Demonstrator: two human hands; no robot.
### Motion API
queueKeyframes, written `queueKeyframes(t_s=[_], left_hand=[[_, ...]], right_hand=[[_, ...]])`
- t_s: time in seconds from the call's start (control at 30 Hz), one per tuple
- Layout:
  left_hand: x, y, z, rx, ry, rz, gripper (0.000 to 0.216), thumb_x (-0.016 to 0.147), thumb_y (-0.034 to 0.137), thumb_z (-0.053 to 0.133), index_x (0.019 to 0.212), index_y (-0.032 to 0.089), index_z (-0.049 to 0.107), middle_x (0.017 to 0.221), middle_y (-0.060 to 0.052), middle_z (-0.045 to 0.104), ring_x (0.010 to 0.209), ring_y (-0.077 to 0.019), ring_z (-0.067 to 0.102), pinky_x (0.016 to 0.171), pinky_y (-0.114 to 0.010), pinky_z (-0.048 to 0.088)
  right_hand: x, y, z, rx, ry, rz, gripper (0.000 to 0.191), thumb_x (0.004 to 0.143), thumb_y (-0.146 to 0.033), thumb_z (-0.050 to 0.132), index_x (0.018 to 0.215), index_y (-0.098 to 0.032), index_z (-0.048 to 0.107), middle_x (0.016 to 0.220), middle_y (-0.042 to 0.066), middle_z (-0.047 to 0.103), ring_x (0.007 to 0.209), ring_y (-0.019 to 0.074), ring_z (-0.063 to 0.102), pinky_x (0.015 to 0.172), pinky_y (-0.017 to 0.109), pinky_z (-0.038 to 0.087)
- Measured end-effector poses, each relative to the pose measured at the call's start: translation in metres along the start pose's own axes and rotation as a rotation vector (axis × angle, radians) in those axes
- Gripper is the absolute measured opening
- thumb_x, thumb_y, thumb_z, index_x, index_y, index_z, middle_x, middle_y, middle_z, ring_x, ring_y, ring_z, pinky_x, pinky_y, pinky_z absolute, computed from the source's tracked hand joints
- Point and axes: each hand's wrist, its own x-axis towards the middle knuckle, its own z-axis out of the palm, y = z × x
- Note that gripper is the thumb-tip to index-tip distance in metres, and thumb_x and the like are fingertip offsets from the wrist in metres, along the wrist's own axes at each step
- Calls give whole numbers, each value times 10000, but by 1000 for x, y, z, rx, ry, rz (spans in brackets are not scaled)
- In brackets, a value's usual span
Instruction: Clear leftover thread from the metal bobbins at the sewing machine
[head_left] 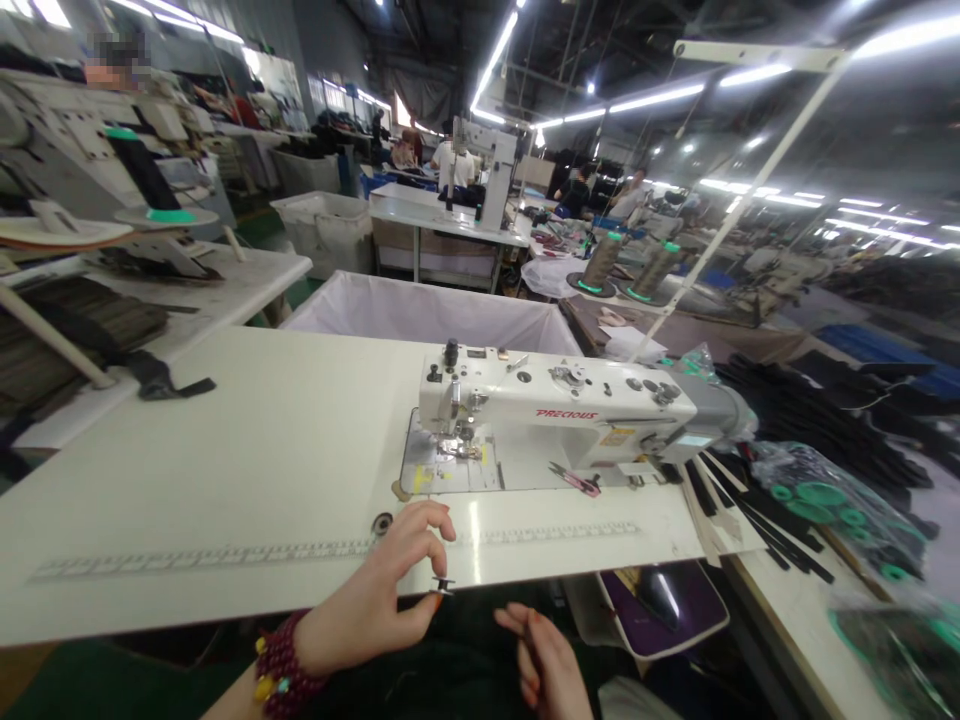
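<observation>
My left hand [397, 580], with a beaded bracelet [283, 668] on the wrist, pinches a small metal bobbin [443, 586] between thumb and finger, just off the table's front edge. Right of it, lower down, my right hand [546, 655] is closed with its fingers curled together; whatever they hold, if anything, is too small to make out. Behind my left hand lies a round metal piece [382, 524] on the table, beside the printed ruler scale [225, 555]. A white sewing machine [555, 405] stands beyond both hands, its needle area over the metal plate [420, 460].
Pink-handled thread snips [576, 480] lie by the machine's base. Dark and pale strips [720, 490] hang over the table's right end. A purple-lined drawer [667, 610] sits under the edge. Behind is a cloth-lined bin [442, 310]; thread cones [600, 262] stand farther back.
</observation>
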Motion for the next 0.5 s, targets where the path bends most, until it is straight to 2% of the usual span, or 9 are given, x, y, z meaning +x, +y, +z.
queueKeyframes(t_s=[0.07, 0.13, 0.2, 0.23, 0.3, 0.37, 0.4, 0.47, 0.5], left_hand=[[-2, 2, 1, 4, 0, 2, 338, 664, -39, 485, 847, 242, 437, 1173, -30, 442, 1256, -216, 352, 1090, -414, 291], [-4, 3, 0, 1, 0, -7, 340, 656, -39, 490, 841, 241, 435, 1177, -30, 440, 1260, -223, 345, 1091, -418, 294], [-6, 2, -2, -5, 2, -19, 348, 645, -45, 487, 836, 241, 433, 1184, -31, 433, 1270, -228, 333, 1097, -423, 290], [-7, 2, -3, -8, 2, -23, 354, 641, -49, 482, 837, 241, 433, 1184, -31, 431, 1271, -228, 330, 1100, -425, 286], [-8, 0, -6, -13, 4, -33, 355, 646, -54, 473, 838, 242, 430, 1179, -29, 430, 1264, -223, 336, 1103, -429, 280], [-9, -2, -9, -15, -2, -42, 337, 668, -47, 471, 836, 242, 426, 1180, -30, 429, 1256, -218, 346, 1102, -430, 280], [-9, -3, -10, -16, -5, -48, 326, 681, -42, 472, 837, 241, 425, 1182, -33, 427, 1256, -218, 347, 1100, -431, 282], [-10, -7, -12, -20, 1, -53, 316, 697, -34, 473, 845, 241, 426, 1189, -39, 422, 1263, -222, 342, 1097, -434, 284], [-10, -9, -14, -21, 8, -55, 318, 699, -33, 474, 852, 241, 427, 1191, -43, 419, 1265, -224, 341, 1095, -434, 286]], right_hand=[[3, -5, 34, 41, -279, -2, 599, 773, -615, 632, 1084, -104, 602, 659, 7, 631, 352, 17, 278, 328, 169, 268], [4, -13, 66, 34, -533, -27, 561, 799, -616, 599, 1052, -115, 611, 516, -53, 527, 356, 37, 323, 355, 167, 276], [5, -16, 83, -26, -625, -69, 487, 810, -600, 594, 863, -118, 633, 470, -66, 461, 362, 40, 363, 373, 164, 252], [6, -15, 83, -61, -600, -92, 477, 809, -594, 597, 771, -120, 621, 483, -57, 468, 367, 34, 372, 378, 164, 231], [10, -8, 62, -135, -462, -125, 490, 799, -598, 603, 674, -125, 592, 529, -35, 502, 370, 27, 384, 387, 174, 204], [10, 1, 22, -216, -283, -140, 512, 759, -634, 622, 653, -134, 592, 532, -33, 508, 367, 36, 383, 392, 189, 218], [9, 4, -2, -258, -186, -131, 530, 723, -665, 635, 629, -144, 593, 485, -51, 463, 352, 45, 362, 386, 200, 233], [0, 8, -47, -332, 19, -121, 502, 705, -670, 649, 635, -174, 606, 461, -59, 433, 366, 87, 400, 380, 233, 317], [-5, 7, -64, -359, 106, -121, 454, 742, -636, 642, 693, -184, 624, 502, -46, 478, 415, 115, 464, 406, 251, 384]])
